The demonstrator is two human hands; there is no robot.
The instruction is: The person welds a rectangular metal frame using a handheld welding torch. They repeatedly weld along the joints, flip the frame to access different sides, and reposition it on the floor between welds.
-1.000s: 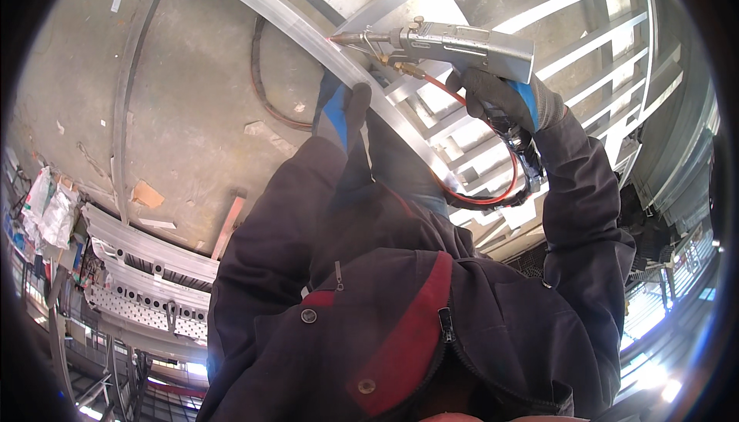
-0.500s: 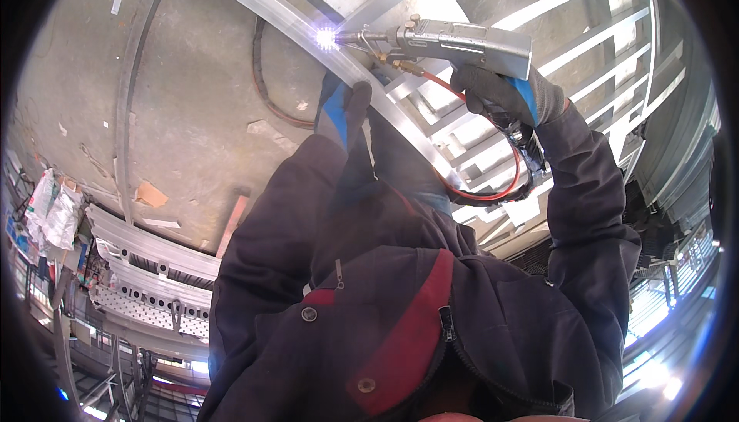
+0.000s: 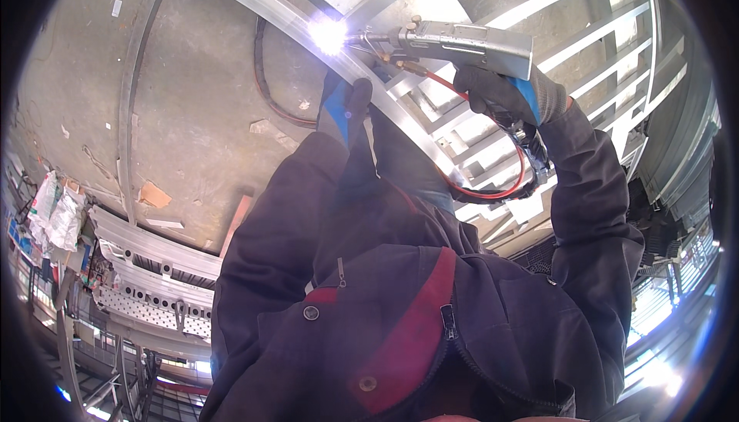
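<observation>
My right hand [image 3: 500, 93], in a grey and blue glove, is closed around the handle of a silver handheld welding gun [image 3: 454, 42]. The gun lies nearly level, its nozzle pointing left. At its tip a bright violet-white glare [image 3: 329, 36] burns on a metal frame [image 3: 265, 13] of pale bars and hides the spot beneath. Just below the glare, my gloved left hand [image 3: 350, 105] grips the frame's near edge bar, thumb on top and fingers mostly hidden. From the gun a red hose [image 3: 517, 172] loops down beside a black cable.
A dark hose [image 3: 262, 76] curves across the concrete floor at left, near a long metal strip [image 3: 132, 76]. Stacked perforated metal profiles [image 3: 154, 291] and white bags [image 3: 65, 214] lie at lower left. Ladder-like bars of the frame stretch to the right.
The glare at the nozzle has grown larger and brighter. Both hands and the welding gun stay almost in the same place.
</observation>
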